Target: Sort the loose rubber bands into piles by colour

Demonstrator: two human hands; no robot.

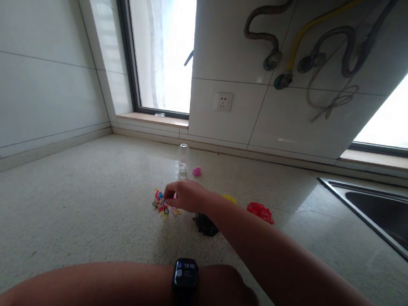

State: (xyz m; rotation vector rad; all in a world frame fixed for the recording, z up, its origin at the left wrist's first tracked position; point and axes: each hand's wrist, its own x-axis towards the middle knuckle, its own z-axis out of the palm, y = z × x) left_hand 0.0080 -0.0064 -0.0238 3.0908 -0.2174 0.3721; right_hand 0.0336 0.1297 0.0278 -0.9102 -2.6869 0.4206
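My right hand [184, 195] reaches over a small pile of multicoloured elastic bands [160, 204], its fingers bent down and pinched together at the pile's right side. Whatever lies between the fingertips is too small to make out. A black heap of bands [206, 225] sits just under my right wrist. Partly behind that forearm is a yellow heap [230, 199], and a red heap [260, 211] lies farther right. My left hand [229, 288], with a black watch on its wrist, is low at the front edge of view; its fingers are mostly hidden in shadow.
A clear plastic bottle [182, 158] stands upright behind the bands, with a pink cap [197, 171] beside it. All this is on a speckled counter [78, 199]. A metal sink [343, 196] is at right. Wall tiles, a socket [224, 102] and hoses [303, 33] are behind.
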